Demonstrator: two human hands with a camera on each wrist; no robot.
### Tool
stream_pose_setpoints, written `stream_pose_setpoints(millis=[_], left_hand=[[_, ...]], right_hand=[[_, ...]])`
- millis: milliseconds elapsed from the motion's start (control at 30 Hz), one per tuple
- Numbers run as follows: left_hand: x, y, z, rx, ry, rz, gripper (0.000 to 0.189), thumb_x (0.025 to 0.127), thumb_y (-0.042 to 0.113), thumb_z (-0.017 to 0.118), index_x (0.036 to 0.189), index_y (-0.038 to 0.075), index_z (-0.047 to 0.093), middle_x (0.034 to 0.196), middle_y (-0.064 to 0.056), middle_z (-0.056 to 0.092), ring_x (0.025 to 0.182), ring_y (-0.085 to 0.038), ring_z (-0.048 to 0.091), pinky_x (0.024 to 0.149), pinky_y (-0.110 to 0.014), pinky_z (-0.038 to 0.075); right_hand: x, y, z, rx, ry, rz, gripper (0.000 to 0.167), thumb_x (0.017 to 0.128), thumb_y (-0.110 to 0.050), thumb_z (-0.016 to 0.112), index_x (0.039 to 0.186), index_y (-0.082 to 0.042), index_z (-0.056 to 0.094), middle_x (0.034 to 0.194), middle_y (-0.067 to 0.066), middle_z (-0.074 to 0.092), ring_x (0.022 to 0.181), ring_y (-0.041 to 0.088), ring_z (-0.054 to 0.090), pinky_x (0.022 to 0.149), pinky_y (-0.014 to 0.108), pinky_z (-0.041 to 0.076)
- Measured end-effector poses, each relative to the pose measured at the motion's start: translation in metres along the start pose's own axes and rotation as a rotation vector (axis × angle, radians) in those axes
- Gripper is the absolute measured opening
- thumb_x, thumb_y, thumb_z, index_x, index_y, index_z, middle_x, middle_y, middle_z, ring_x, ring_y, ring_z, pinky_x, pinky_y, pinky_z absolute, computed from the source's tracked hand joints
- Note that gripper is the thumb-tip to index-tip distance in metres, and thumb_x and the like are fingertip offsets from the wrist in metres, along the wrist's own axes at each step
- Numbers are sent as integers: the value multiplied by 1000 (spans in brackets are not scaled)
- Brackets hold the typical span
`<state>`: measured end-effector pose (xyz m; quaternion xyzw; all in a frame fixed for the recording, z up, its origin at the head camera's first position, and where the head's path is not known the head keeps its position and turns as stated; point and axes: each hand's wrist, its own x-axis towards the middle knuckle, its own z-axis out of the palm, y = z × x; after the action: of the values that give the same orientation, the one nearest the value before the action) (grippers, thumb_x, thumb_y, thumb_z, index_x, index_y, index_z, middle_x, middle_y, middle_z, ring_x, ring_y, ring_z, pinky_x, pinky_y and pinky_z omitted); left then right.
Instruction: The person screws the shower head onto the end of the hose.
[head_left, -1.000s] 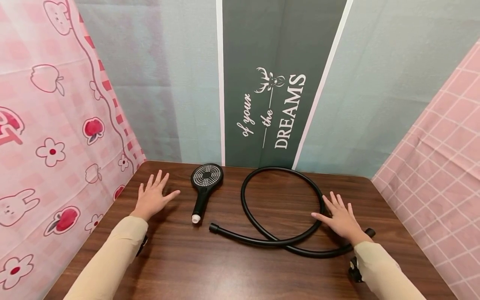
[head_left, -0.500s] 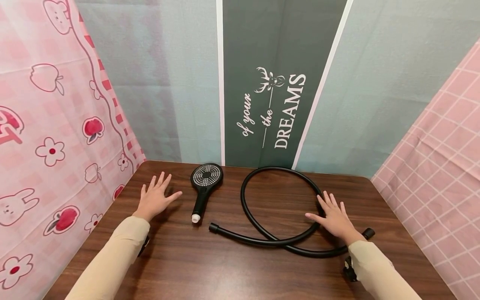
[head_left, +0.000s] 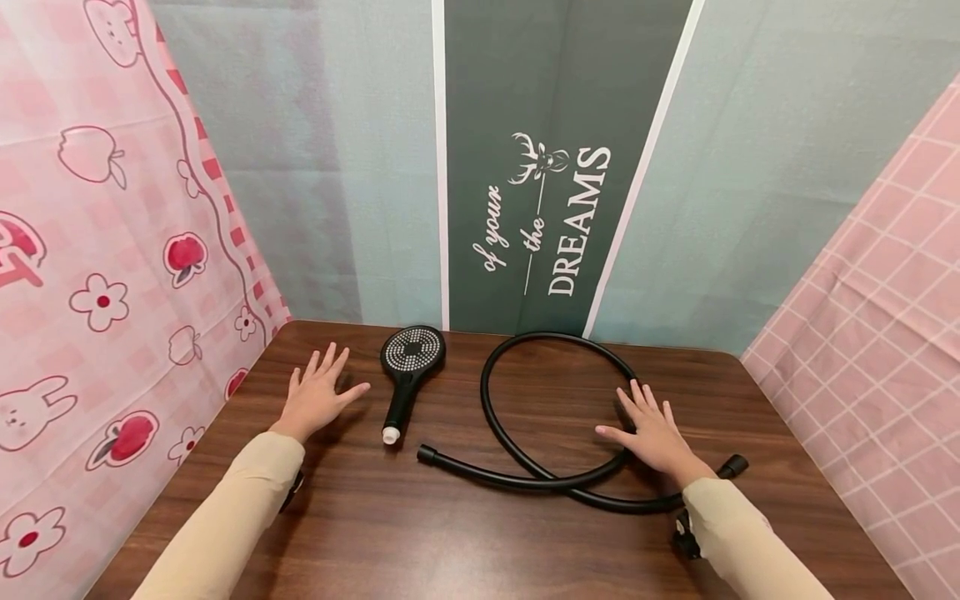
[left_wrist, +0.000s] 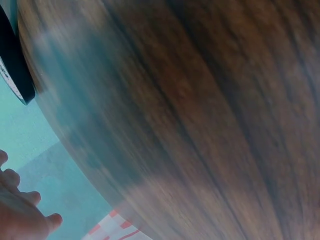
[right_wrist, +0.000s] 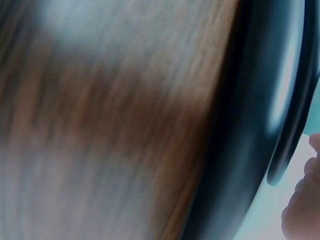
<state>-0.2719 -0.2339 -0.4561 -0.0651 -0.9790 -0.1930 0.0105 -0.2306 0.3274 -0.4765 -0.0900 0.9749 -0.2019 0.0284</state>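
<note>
A black shower head (head_left: 412,350) lies face up on the wooden table, its handle pointing toward me with a white threaded end. To its left my left hand (head_left: 311,402) hovers with spread fingers, apart from it; the left wrist view catches only part of that hand (left_wrist: 22,212) and a dark edge of the shower head (left_wrist: 17,65). A black shower hose (head_left: 487,408) lies in a loop on the right. Over the loop's right side my right hand (head_left: 652,437) spreads its fingers and covers part of the hose. The hose (right_wrist: 250,125) looms large in the right wrist view.
The wooden table (head_left: 450,550) has a back edge against a grey-green curtain (head_left: 390,167) with printed lettering. Pink patterned cloth (head_left: 112,350) hangs at the left, and pink checked cloth (head_left: 885,333) at the right.
Both hands have moved inward: the left hand slightly right toward the shower head, the right hand left over the hose loop. The shower head and hose have stayed in place.
</note>
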Motion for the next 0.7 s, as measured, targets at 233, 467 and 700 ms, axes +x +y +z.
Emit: stream_pose_setpoints(millis=[233, 467, 700], left_hand=[[0, 2, 2, -9, -18, 2, 92, 94, 66, 49, 158, 10, 18, 166, -20, 7, 152, -47, 5, 117, -72, 5], [1, 5, 3, -20, -28, 10, 90, 94, 62, 53, 158, 9, 18, 166, -21, 9, 151, -48, 6, 117, -72, 5], [0, 4, 5, -27, -34, 6, 90, 95, 60, 54, 159, 10, 17, 166, -21, 9, 151, -48, 6, 117, -72, 3]], right_hand=[[3, -10, 5, 20, -10, -21, 98, 90, -63, 60, 157, -3, 20, 164, 26, 6, 152, 48, 1, 117, 70, -3], [5, -20, 11, 36, -15, -29, 98, 89, -63, 60, 157, -4, 21, 165, 25, 7, 152, 48, 1, 118, 69, -4], [7, -28, 18, 36, -33, -38, 98, 89, -65, 59, 156, -3, 22, 165, 25, 8, 152, 46, 2, 119, 68, -3]])
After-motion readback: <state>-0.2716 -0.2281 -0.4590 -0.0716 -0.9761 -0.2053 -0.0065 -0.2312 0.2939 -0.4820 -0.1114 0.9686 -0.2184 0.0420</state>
